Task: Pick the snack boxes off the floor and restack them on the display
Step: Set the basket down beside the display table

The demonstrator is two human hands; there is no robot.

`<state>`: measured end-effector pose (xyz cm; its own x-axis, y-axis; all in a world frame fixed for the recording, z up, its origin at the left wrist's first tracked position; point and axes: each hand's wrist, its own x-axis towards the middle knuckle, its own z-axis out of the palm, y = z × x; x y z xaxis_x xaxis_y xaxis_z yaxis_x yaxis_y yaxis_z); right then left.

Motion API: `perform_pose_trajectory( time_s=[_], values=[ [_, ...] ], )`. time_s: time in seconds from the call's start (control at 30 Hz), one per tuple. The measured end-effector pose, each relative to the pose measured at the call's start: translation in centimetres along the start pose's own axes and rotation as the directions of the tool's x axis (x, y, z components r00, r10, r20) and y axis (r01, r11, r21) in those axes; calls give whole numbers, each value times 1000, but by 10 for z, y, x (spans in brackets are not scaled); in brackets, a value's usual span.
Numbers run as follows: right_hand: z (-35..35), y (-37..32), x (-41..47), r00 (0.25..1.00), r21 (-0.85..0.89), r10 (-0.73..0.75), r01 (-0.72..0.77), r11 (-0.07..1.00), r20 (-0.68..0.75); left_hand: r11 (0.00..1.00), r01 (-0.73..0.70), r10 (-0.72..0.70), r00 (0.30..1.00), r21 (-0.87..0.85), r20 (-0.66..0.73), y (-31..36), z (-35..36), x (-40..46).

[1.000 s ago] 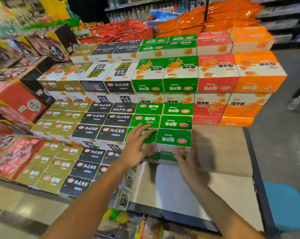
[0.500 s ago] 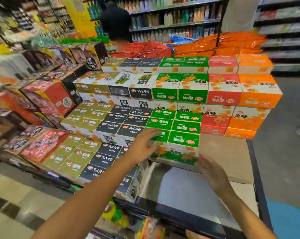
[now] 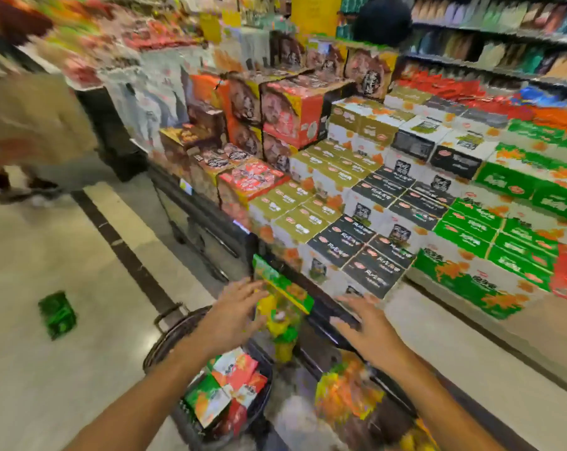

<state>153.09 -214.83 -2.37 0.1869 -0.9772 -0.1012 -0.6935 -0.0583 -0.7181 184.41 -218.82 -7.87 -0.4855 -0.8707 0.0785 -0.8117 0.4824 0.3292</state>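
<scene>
Below, both hands, left (image 3: pixel 233 315) and right (image 3: pixel 370 330), hover with fingers spread and holding nothing at lower centre, while a green box (image 3: pixel 57 315) lies on the floor (image 3: pixel 47 369) at left, probably light, stiff cardboard best gripped by opposite sides.

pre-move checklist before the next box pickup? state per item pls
1. Left hand free: ok, fingers spread, holding nothing.
2. Right hand free: ok, open, hovering by the dark display edge.
3. Next boxes located: ok, red and green snack boxes sit in the dark basket below the hands.
4. Stray item on floor: not ok, a green box lies on the tiles to the left, apart from the basket.
5. Landing spot on display: ok, bare shelf surface in front of the green box stack.
6. Aisle clear: not ok, a person is at far left; frame is motion-blurred.
</scene>
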Motion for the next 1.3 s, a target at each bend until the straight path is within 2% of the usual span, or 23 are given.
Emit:
perform_pose_trajectory(
  time_s=[0.1, 0.17, 0.23, 0.3, 0.37, 0.43, 0.53, 0.6, 0.67, 0.83, 0.93, 1.13, 1.23, 1.3],
  values=[
    [77, -25, 23, 971, -153, -118, 151, 977, 206, 983, 180, -181, 982, 22, 44, -49, 4, -97],
    [120, -48, 34, 916, -227, -177, 270, 936, 361, 949, 315, -314, 948, -13, 52, -73, 8, -160],
    [159, -65, 41, 852, -279, -159, 331, 901, 499, 892, 449, -447, 893, -55, 50, -94, 23, -224],
    [189, -77, 45, 794, -324, -124, 378, 867, 595, 790, 612, -596, 781, -35, 185, -109, 41, -282],
    [211, -94, 47, 758, -362, -98, 415, 835, 644, 653, 756, -737, 623, 37, 263, -114, 62, -331],
    [226, -106, 52, 702, -386, -55, 453, 803, 710, 531, 845, -809, 484, 60, 334, -110, 73, -364],
    [251, -87, 75, 643, -341, -47, 465, 817, 764, 462, 881, -830, 391, 98, 397, -105, 84, -386],
    [266, -61, 96, 607, -357, 18, 443, 823, 795, 436, 894, -829, 354, 104, 434, -106, 93, -385],
    [267, -67, 110, 587, -394, 97, 404, 825, 804, 414, 906, -821, 330, 89, 465, -112, 99, -371],
    [285, -40, 171, 618, -445, 128, 392, 805, 776, 347, 938, -820, 318, -29, 477, -144, 117, -301],
    [316, 4, 211, 600, -419, 167, 308, 854, 783, 338, 935, -824, 349, -107, 445, -170, 153, -252],
    [394, 129, 253, 556, -509, 328, 207, 835, 764, 399, 895, -723, 440, -199, 532, -213, 289, -170],
    [425, 170, 256, 553, -503, 352, 143, 852, 755, 429, 884, -656, 445, -184, 610, -230, 364, -145],
    [447, 197, 257, 554, -489, 335, 153, 859, 762, 450, 873, -610, 453, -186, 650, -237, 409, -134]
  ],
)
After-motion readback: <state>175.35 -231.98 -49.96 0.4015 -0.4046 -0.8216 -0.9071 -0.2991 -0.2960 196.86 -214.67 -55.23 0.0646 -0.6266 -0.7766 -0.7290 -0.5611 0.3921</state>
